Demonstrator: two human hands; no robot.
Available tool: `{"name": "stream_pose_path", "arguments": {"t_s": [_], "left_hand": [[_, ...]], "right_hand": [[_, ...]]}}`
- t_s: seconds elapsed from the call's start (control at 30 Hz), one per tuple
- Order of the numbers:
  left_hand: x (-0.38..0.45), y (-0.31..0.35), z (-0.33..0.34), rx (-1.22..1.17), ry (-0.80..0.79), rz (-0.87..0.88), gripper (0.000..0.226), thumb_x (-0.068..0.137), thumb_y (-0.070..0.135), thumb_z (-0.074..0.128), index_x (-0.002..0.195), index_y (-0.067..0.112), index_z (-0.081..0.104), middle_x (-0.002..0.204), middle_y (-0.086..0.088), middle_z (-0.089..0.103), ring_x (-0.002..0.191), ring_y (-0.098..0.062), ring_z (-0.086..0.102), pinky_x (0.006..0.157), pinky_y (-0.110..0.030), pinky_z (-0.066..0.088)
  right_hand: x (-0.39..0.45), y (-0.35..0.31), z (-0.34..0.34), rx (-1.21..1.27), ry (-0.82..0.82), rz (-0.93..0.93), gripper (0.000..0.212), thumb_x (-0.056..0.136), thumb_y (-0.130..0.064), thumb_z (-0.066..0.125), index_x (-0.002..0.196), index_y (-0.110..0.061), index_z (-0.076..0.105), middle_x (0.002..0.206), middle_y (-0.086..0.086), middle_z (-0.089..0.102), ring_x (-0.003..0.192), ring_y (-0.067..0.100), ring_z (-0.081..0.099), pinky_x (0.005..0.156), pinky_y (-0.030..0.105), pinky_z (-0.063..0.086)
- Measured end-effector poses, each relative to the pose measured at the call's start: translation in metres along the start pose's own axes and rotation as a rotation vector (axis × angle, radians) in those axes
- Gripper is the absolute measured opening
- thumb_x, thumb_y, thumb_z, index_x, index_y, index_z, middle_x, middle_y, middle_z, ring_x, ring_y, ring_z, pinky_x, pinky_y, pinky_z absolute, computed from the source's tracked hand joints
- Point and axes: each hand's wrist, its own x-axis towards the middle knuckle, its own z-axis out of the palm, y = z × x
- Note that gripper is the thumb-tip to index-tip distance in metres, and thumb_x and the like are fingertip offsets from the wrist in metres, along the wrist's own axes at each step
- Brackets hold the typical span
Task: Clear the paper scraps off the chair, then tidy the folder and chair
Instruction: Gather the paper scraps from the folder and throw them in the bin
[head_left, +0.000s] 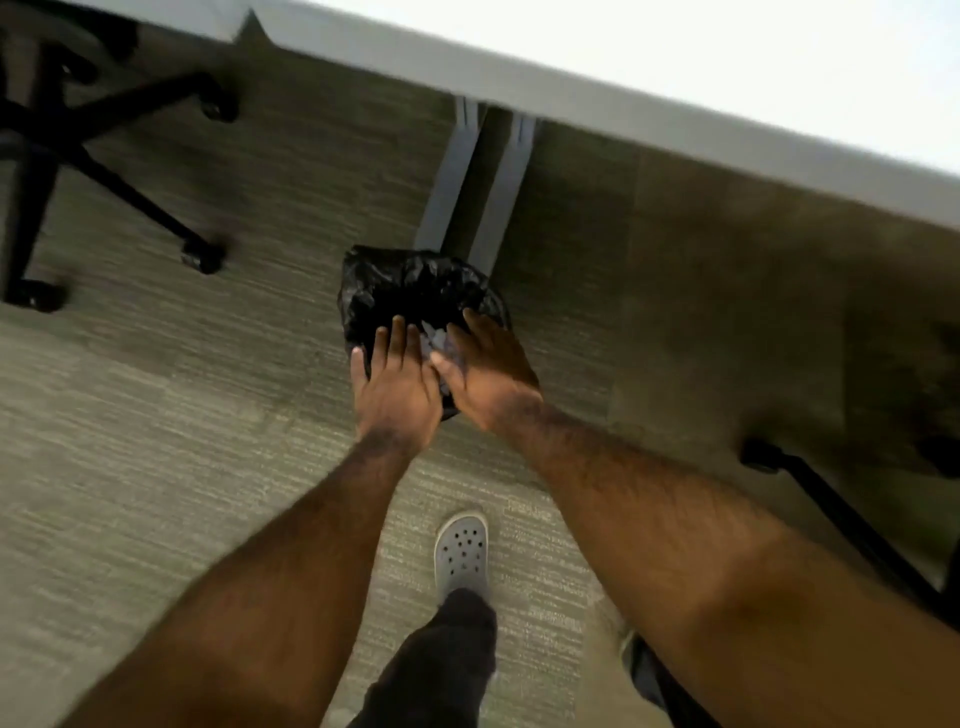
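Observation:
Both my hands hover side by side over a small bin lined with a black bag (410, 291) on the carpet. My left hand (397, 387) is flat, fingers spread, palm down. My right hand (485, 376) is beside it, fingers extended. Pale paper scraps (439, 345) show between the two hands, just over the bin's mouth; whether they rest in my palms or are falling I cannot tell. The image is blurred. No folder is in view.
A white desk (675, 93) runs across the top, its grey legs (467, 182) behind the bin. A black office chair base (78, 171) stands at left, another chair's leg (831, 509) at right. My grey clog (462, 551) is on the green-grey carpet.

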Motion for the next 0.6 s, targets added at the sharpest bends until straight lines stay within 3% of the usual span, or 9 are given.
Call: {"name": "stream_pose_path", "arguments": {"t_s": [0.17,0.27,0.37,0.6], "left_hand": [[-0.062,0.038,-0.074,-0.067,-0.012,0.025,0.057,0.101,0.034,0.02,0.152,0.009,0.019,0.162,-0.007,0.015,0.149,-0.021,0.008,0.12,-0.047,0.001],[-0.093,0.068,-0.122,-0.085,-0.037,0.07,0.061,0.097,0.036,0.014,0.153,0.012,0.02,0.162,-0.004,0.013,0.149,-0.019,0.005,0.119,-0.044,-0.003],[-0.117,0.096,-0.162,-0.052,-0.078,0.178,0.056,0.101,0.035,0.017,0.153,0.014,0.019,0.163,-0.002,0.01,0.149,-0.017,0.003,0.119,-0.043,-0.005],[-0.152,0.168,-0.223,-0.017,-0.161,0.417,0.054,0.102,0.034,0.022,0.153,0.015,0.021,0.163,-0.003,0.011,0.149,-0.018,0.003,0.12,-0.044,-0.004]], "right_hand": [[-0.079,-0.025,-0.072,0.03,0.0,0.066,0.068,0.094,-0.064,0.02,0.15,-0.026,0.025,0.158,0.006,0.024,0.142,0.027,0.025,0.114,0.043,0.022],[-0.122,-0.035,-0.112,0.049,0.013,0.108,0.068,0.095,-0.062,0.021,0.149,-0.021,0.027,0.158,0.006,0.023,0.144,0.026,0.019,0.117,0.043,0.013],[-0.161,-0.038,-0.15,0.062,0.064,0.161,0.069,0.095,-0.062,0.019,0.149,-0.02,0.028,0.161,0.004,0.017,0.147,0.02,0.011,0.118,0.04,0.007],[-0.246,-0.032,-0.227,0.091,0.193,0.302,0.069,0.094,-0.062,0.018,0.146,-0.019,0.033,0.156,0.005,0.029,0.144,0.02,0.02,0.119,0.04,0.013]]}}
